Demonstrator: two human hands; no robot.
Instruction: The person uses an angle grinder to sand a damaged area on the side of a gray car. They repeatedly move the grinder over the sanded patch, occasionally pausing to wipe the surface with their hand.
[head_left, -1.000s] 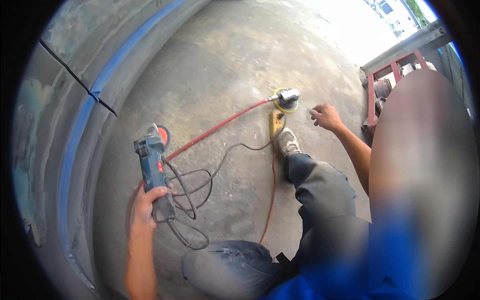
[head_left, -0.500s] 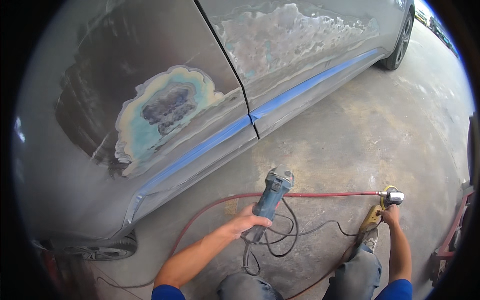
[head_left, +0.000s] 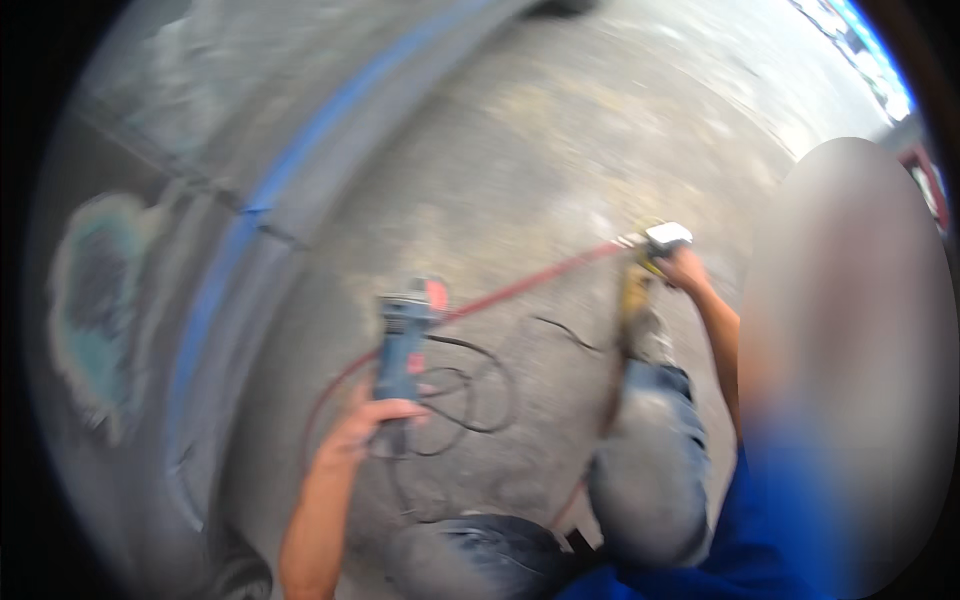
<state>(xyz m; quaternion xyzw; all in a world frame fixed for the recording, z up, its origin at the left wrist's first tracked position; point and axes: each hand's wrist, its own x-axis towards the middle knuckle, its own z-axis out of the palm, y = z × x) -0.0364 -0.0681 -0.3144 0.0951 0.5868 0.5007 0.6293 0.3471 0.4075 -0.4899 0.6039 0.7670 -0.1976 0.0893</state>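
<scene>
My left hand [head_left: 390, 418] grips an upright blue angle grinder [head_left: 402, 345] with a red disc and a dark trailing cord. My right hand [head_left: 682, 268] is curled just below a round yellow-rimmed sander [head_left: 668, 237] attached to a red hose [head_left: 560, 266]; motion blur hides what its fingers hold. A yellow power strip [head_left: 636, 295] lies beside that hand, by my shoe [head_left: 652, 335].
A grey car body [head_left: 150, 150] with a blue tape strip [head_left: 300, 145] and a sanded patch [head_left: 100, 310] fills the left side. Looped cords lie on the concrete floor [head_left: 500, 150]. A red metal frame [head_left: 922, 175] shows at the right, partly behind a blurred oval.
My right hand has moved from above the floor down to beside the sander and power strip. My left hand still carries the grinder. The view has swung toward the car and back.
</scene>
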